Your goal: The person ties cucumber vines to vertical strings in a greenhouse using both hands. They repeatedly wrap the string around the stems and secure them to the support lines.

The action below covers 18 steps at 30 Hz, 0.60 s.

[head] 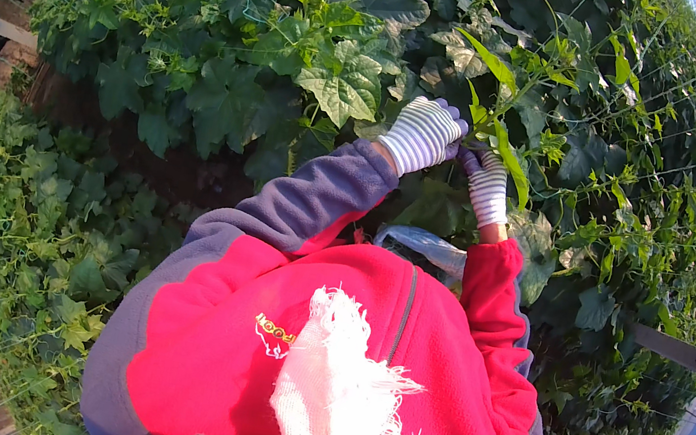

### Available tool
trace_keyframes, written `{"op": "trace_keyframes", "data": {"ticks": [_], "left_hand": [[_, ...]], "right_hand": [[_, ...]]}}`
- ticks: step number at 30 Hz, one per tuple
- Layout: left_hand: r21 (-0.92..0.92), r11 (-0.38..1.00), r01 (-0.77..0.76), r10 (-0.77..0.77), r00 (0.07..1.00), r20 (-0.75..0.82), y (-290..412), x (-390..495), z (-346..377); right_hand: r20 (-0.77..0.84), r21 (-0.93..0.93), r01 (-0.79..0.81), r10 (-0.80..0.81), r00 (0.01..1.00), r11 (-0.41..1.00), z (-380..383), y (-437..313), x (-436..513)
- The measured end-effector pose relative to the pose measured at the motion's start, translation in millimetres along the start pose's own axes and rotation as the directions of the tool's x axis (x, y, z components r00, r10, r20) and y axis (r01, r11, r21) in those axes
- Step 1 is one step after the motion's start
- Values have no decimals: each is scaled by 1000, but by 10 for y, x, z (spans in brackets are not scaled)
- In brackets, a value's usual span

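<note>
Both my hands wear white gloves with thin stripes and purple fingertips, and they meet at a climbing vine's stem. My left hand is at the near side of the stem, its fingertips curled beside it. My right hand is just right of it and a little lower, fingertips close to the left ones. What lies between the fingers is hidden. Bright narrow leaves rise over the right hand. A broad lobed leaf hangs left of the left hand. A pale bluish plastic bag shows below the hands, in front of my red jacket.
Dense trellised vines stand ahead and to the right, with thin green strings running through them. A lower row of leafy plants grows at the left, past dark bare soil. A pale flat strip juts out at the right.
</note>
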<state>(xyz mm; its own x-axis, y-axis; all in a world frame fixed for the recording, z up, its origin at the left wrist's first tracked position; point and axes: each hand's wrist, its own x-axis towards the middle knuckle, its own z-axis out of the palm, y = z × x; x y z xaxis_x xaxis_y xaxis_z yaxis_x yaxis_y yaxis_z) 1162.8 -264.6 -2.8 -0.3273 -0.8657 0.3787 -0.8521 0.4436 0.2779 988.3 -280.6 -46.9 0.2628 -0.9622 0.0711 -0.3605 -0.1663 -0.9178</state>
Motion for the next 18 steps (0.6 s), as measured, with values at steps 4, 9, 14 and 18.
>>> {"op": "trace_keyframes", "data": {"ticks": [4,9,14,18], "left_hand": [[123,962,245,-160,865,-475,-99,50,-320],[19,967,254,-218,864,-454,-27,-77,-452],[-411,821,396,-455,889,-53,229,10,-58],[-531,757,381,-485,872,-65,127,110,204]], "right_hand": [[8,-55,-51,52,999,997,10,-54,-24],[21,-6,-37,37,999,999,90,-41,-83],[-2,-180,78,-79,997,981,260,-9,-97],[58,-276,111,-99,993,955,148,-163,-156]]}}
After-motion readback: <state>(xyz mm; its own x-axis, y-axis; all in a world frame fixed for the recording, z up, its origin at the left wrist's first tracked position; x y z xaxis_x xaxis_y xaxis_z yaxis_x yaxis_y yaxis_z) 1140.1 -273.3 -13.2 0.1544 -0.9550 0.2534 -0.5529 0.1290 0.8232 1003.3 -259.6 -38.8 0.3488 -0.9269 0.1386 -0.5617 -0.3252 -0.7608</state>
